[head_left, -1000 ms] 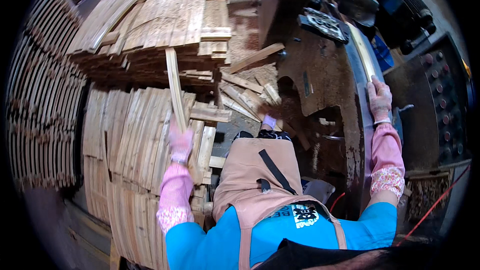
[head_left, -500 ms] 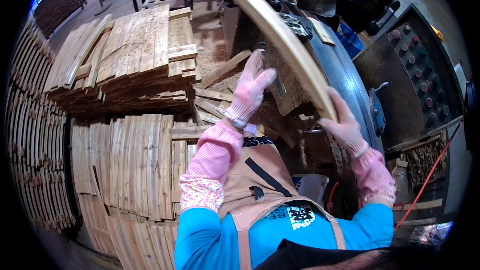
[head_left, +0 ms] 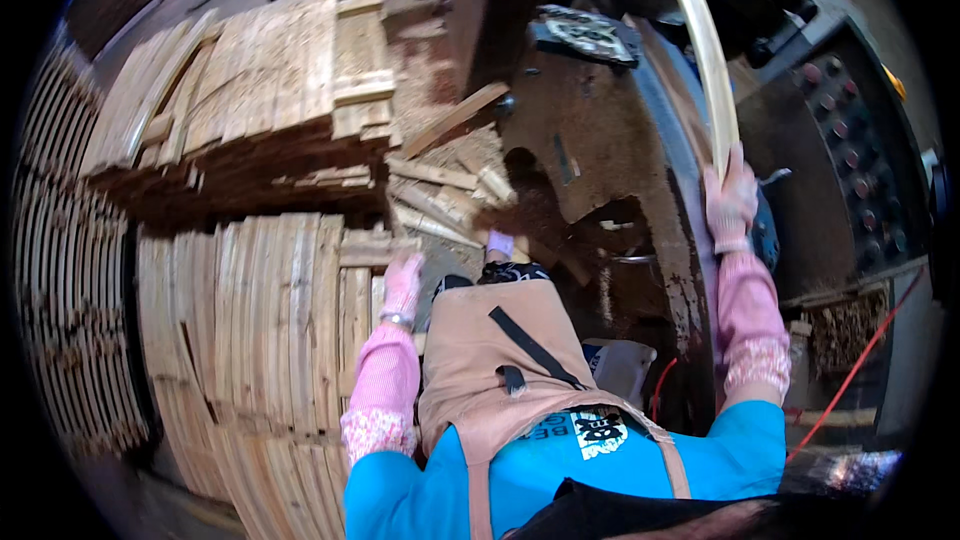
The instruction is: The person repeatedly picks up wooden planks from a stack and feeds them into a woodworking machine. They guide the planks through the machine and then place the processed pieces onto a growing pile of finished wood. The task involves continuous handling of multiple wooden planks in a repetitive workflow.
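Note:
My right hand [head_left: 732,202], in a pale glove, is closed round the near end of a long light wooden board [head_left: 706,50]. The board points away from me over the right side of the machine table [head_left: 630,130]. On the left, my left hand [head_left: 402,288], also gloved, is closed at the end of a short wooden plank [head_left: 375,249]. That plank lies crosswise at the edge of the near stack of boards [head_left: 270,325]. The hand itself partly hides where its fingers meet the wood.
Behind the near stack stands another pile of boards [head_left: 265,70]. Loose offcuts [head_left: 440,175] and sawdust lie between the piles and the machine. A control panel [head_left: 840,155] with several buttons is at the right, with a red cable [head_left: 858,365] below it. Thin slats [head_left: 75,270] are stacked far left.
My left hand has moved down and left from above the machine's side to the plank on the near stack. My right hand has swung the long board to the right and farther away.

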`<action>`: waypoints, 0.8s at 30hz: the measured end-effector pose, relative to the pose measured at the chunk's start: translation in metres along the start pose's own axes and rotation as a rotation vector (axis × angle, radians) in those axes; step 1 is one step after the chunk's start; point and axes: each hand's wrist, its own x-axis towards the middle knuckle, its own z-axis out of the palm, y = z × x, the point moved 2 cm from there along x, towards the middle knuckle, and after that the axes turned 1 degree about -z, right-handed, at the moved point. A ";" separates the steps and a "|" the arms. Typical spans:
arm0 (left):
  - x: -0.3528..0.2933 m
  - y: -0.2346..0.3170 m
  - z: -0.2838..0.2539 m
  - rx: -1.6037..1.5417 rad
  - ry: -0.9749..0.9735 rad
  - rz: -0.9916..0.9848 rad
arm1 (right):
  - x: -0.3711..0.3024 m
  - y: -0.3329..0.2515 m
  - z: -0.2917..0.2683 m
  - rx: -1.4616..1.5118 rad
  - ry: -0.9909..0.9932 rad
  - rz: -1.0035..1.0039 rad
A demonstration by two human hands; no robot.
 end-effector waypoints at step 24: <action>-0.086 -0.059 -0.213 1.091 0.422 -0.188 | -0.057 0.029 -0.047 -0.002 -0.269 -0.168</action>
